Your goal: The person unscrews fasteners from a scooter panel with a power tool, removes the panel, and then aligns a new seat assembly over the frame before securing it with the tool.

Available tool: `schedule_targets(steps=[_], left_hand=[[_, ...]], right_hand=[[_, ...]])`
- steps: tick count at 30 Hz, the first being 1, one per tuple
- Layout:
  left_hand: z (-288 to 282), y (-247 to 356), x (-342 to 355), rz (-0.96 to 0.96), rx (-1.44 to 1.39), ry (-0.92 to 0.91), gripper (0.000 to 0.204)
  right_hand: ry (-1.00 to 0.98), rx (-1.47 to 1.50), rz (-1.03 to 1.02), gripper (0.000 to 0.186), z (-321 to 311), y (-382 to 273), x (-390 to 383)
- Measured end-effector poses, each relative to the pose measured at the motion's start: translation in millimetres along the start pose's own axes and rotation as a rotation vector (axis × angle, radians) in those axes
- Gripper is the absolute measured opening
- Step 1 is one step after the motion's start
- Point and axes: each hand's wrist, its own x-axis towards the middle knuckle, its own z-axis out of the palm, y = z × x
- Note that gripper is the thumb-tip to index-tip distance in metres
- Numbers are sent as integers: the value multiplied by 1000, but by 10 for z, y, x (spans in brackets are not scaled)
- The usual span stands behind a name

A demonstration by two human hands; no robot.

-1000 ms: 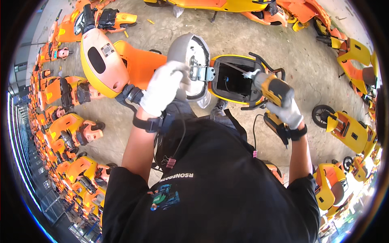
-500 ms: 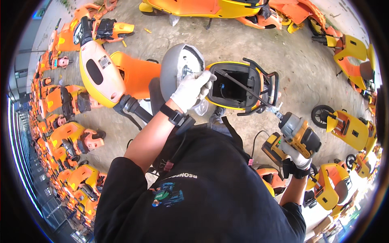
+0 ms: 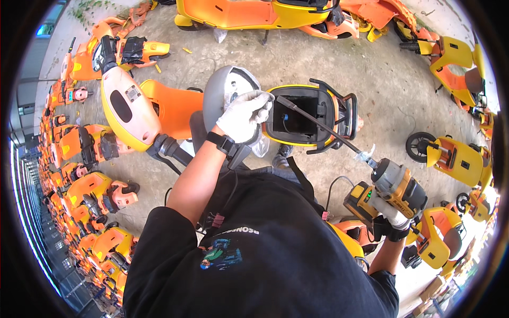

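Observation:
My white-gloved left hand [image 3: 245,115] is pinched at the right side of the raised grey seat [image 3: 218,90], beside the tip of a long dark bit [image 3: 318,123]; what its fingers hold is unclear. My gloved right hand [image 3: 391,211] grips a yellow-and-black cordless power tool [image 3: 395,183] low at the right. Its bit runs diagonally up-left over the open black storage compartment [image 3: 299,116] of the orange-and-yellow scooter [image 3: 169,103], with translucent crumpled material near the chuck [image 3: 365,156]. A small blue part [image 3: 284,117] with a cable lies inside the compartment.
Many scooters surround me on the concrete floor [image 3: 275,58]: a long row down the left [image 3: 90,191], one lying across the top [image 3: 249,13], several yellow ones at the right [image 3: 453,159]. The scooter's handlebar [image 3: 164,148] and black rear rack [image 3: 347,119] flank the work.
My right hand has pulled the tool down and rightward, out from over the compartment. My left hand has shifted right to the bit's tip. The view has moved slightly, so the scooter appears lower.

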Motion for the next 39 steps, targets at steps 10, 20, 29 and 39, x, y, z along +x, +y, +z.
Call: schedule_targets(steps=[10,20,29,39], left_hand=[[-52,142,-67,-48,50,-139,17],[-66,174,-69,-165,358,-80,16],[-97,-545,217,-187,-242,109,16],[-685,-1495,810,-168,-486,472,22]], right_hand=[[39,-18,-38,49,53,101,-19],[5,-42,-59,43,25,138,-75],[-154,-227,-213,38,-66,318,-124],[-496,-248,-80,26,694,496,354]])
